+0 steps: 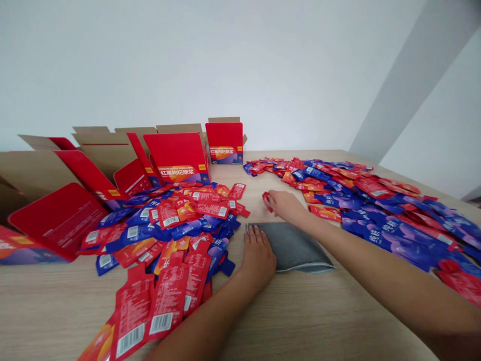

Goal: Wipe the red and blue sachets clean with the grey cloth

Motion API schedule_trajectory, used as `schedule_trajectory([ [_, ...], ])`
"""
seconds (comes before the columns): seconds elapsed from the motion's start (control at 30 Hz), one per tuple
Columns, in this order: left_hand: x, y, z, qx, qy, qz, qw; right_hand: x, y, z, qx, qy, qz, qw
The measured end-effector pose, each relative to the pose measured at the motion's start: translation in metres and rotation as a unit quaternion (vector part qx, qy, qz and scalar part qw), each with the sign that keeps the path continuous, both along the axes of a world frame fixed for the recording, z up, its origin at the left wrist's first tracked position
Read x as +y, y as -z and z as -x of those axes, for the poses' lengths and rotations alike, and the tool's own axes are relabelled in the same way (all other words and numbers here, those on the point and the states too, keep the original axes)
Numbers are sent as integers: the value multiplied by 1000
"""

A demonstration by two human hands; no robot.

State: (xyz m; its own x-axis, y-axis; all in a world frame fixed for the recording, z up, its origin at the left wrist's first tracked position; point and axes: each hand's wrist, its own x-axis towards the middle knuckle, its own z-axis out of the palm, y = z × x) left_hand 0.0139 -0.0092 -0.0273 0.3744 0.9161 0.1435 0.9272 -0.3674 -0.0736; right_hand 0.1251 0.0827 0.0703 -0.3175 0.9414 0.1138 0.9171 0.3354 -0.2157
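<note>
Several open red boxes (pixel 175 150) stand left of and beyond the grey cloth (pixel 296 245). Nearer its left side lies a heap of red and blue packets (pixel 184 205). The left hand (pixel 260 256) presses the cloth's left edge, fingers nearly together on top. At its far side, the right hand (pixel 283 204) pinches a small red piece (pixel 267 201) between thumb and fingers. More packets spread rightward.

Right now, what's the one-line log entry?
left hand: on grey cloth | right hand: pinching red item | sachets: heaped left and right | boxes: flaps open
</note>
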Motion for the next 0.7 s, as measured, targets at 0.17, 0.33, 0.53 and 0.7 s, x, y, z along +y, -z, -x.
schedule_trajectory([
  [0.17,0,4,1,2,4,-15,1000,31,-15,29,339,-87,26,936],
  [0.33,0,-2,0,6,-1,2,1000,34,17,-23,61,69,4,996],
  [0.53,-1,-6,-1,14,-2,22,1000,5,55,-115,-94,215,39,971],
  [0.7,0,-1,0,9,-3,12,1000,-3,65,-144,-135,213,17,967],
])
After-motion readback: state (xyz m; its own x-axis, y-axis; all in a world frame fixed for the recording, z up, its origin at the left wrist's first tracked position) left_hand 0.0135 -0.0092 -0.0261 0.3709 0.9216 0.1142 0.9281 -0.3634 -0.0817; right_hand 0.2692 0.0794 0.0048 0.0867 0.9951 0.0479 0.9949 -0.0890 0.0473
